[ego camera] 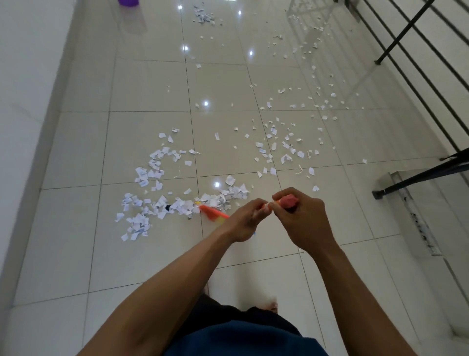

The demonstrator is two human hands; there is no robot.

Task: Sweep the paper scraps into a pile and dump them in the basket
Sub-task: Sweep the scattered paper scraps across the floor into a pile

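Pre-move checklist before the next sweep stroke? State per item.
1. Both hands on the orange-handled broom: left hand, right hand. Ok.
2. Orange bristle head at the white paper scraps near the feet: ok.
3. Scraps in one pile: not ok; loose patches right and far.
4. Purple plastic basket reachable: cannot tell, cut off at the top edge.
5. Glossy tiled floor ahead unobstructed: ok.

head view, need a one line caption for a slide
Both hands, left hand and right hand, grip a broom sweeping paper scraps on a tiled floor.
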